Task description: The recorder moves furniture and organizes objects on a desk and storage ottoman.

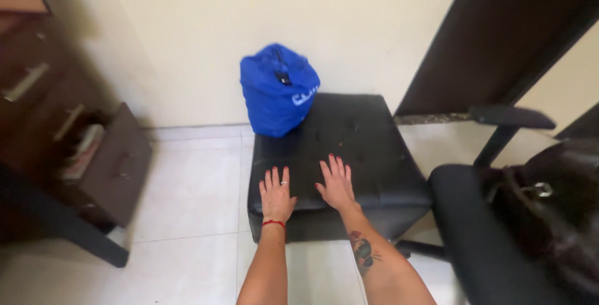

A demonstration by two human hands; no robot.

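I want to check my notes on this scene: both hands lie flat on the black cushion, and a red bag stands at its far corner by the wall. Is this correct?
Not quite: the bag is blue, not red, as the head view shows. The rest holds: the left hand and the right hand lie flat, palms down, on the black cushion, and the bag stands at its far corner by the wall.

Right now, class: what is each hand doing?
Left hand: open, flat on the black seat cushion, holding nothing.
Right hand: open, flat on it too.
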